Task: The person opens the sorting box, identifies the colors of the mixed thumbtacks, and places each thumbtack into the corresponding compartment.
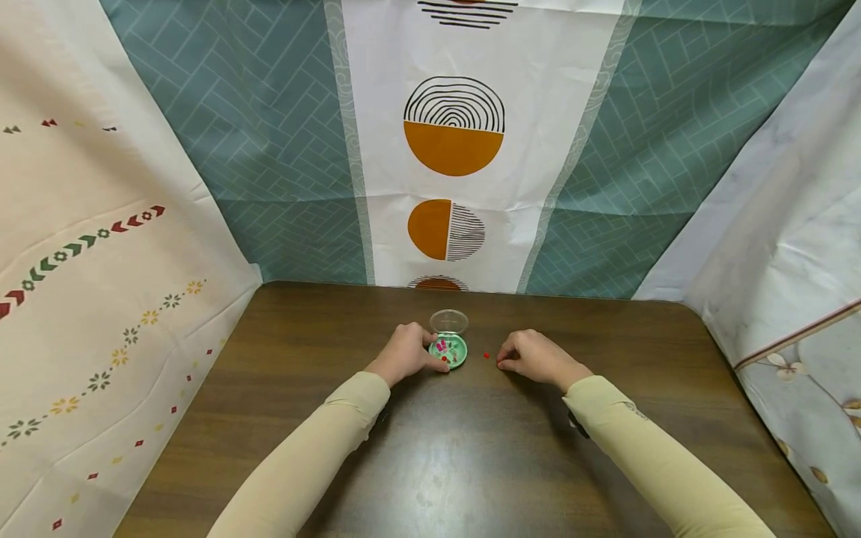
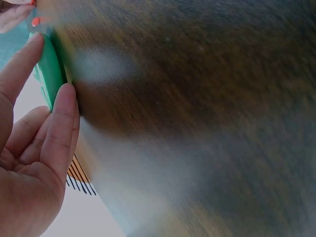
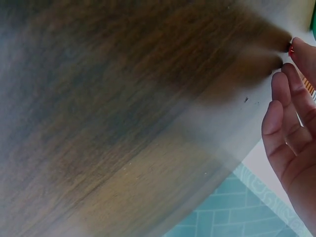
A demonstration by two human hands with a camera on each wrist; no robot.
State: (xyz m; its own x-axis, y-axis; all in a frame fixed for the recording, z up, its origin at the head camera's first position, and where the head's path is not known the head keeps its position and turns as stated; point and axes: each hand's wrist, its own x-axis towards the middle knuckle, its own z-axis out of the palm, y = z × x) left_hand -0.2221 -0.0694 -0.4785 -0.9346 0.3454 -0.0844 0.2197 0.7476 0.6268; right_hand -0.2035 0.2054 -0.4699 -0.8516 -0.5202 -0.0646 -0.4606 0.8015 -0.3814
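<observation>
A small round green case (image 1: 459,360) sits on the table with its clear lid (image 1: 449,321) raised at the back. Several tiny pink, red and green pieces lie inside it. My left hand (image 1: 409,354) holds the case by its left side, thumb near the front; in the left wrist view fingers touch the green wall (image 2: 51,64). Right of the case, my right hand (image 1: 538,359) is low over the table, a tiny red piece (image 3: 291,50) at its thumb and fingertip. Another small red piece (image 1: 486,355) lies between the case and that hand.
The brown wooden table (image 1: 430,463) carries all this. A patterned cloth (image 1: 289,149) hangs behind its back edge, with light cloths (image 1: 101,246) at the left and right.
</observation>
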